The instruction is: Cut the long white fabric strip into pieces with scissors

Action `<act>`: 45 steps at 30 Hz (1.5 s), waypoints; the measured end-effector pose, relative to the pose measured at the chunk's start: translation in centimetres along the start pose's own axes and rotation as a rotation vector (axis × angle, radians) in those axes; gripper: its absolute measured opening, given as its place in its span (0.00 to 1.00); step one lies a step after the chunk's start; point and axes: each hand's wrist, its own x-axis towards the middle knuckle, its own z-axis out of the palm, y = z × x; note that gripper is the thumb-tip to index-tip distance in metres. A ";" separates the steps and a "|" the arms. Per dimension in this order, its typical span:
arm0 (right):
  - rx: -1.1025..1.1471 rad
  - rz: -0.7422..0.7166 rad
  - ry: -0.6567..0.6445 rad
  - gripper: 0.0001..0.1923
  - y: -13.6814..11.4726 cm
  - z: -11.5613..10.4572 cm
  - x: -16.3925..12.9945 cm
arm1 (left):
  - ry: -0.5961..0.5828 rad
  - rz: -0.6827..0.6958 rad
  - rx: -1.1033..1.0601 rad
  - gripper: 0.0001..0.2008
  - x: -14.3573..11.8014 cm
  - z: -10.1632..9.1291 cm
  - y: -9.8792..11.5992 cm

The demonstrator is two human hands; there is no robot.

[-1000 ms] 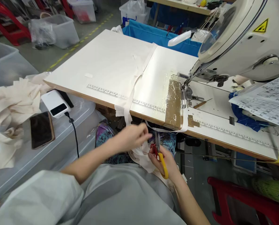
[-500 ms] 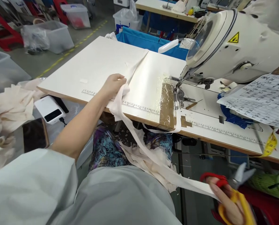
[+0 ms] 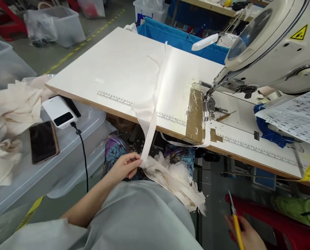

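Note:
My left hand pinches a cream fabric strip just above my lap. From there the strip runs up over the table's front edge and lies across the white table top. A heap of cream fabric pieces rests on my lap beside that hand. Low at the right, my right hand is closed round scissors with a yellow handle, blades pointing up. The fingers there are partly blurred and cut off by the frame. The strip does not reach my right hand.
A sewing machine stands on the table at the right. On the left, a plastic box carries a phone, a white power bank and cream fabric. A red stool and green basket are at lower right.
My left hand has come down from the table to my lap. The strip is out of my right hand, which still has the scissors, now turned upright. The view has shifted left.

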 end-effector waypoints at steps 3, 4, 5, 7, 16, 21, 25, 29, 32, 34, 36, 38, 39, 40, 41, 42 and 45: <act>0.126 -0.133 -0.212 0.24 -6.7 3.2 1.8 | -0.070 -0.150 -0.209 0.20 -1.1 1.6 -1.6; 0.176 -0.235 -0.350 0.24 -9.2 3.9 2.4 | -0.061 -0.158 -0.235 0.21 -1.4 1.9 -1.8; 0.192 -0.342 -0.498 0.23 -11.6 4.5 3.0 | -0.047 -0.159 -0.241 0.22 -1.6 2.1 -2.0; 0.146 -0.476 -0.673 0.23 -15.7 4.9 4.3 | -0.020 -0.156 -0.222 0.22 -1.9 2.3 -2.2; -0.227 -0.742 -0.805 0.26 -22.0 5.5 8.9 | 0.058 -0.202 -0.225 0.24 -2.3 1.5 -2.0; -0.399 -0.832 -0.659 0.25 -23.4 5.8 8.7 | 0.053 -0.205 -0.246 0.23 -2.1 1.4 -1.9; -0.563 -0.845 -0.494 0.25 -23.8 5.8 8.0 | 0.059 -0.214 -0.258 0.22 -2.0 1.1 -2.2; -0.605 -0.836 -0.434 0.26 -23.8 6.1 7.7 | 0.055 -0.215 -0.269 0.22 -1.9 1.0 -2.4; -0.608 -0.833 -0.410 0.25 -23.7 6.3 7.5 | 0.061 -0.218 -0.283 0.22 -1.9 1.0 -2.4; -0.613 -0.839 -0.397 0.25 -23.6 6.3 7.4 | 0.062 -0.215 -0.289 0.22 -1.9 1.0 -2.4; -0.617 -0.846 -0.391 0.25 -23.6 6.4 7.3 | 0.062 -0.210 -0.286 0.22 -1.8 0.9 -2.4; -0.614 -0.848 -0.393 0.24 -23.6 6.3 7.3 | 0.058 -0.208 -0.273 0.22 -1.8 0.9 -2.4; -0.610 -0.848 -0.395 0.25 -23.6 6.3 7.3 | 0.056 -0.209 -0.266 0.22 -1.8 0.9 -2.3; -0.603 -0.846 -0.396 0.25 -23.6 6.3 7.3 | 0.055 -0.210 -0.259 0.22 -1.8 0.9 -2.3; -0.597 -0.844 -0.399 0.25 -23.5 6.3 7.4 | 0.053 -0.211 -0.253 0.22 -1.8 0.9 -2.3; -0.591 -0.842 -0.400 0.25 -23.5 6.4 7.4 | 0.051 -0.211 -0.251 0.21 -1.9 0.9 -2.2; -0.578 -0.833 -0.393 0.26 -23.3 6.5 7.6 | 0.045 -0.209 -0.253 0.21 -2.0 0.9 -2.2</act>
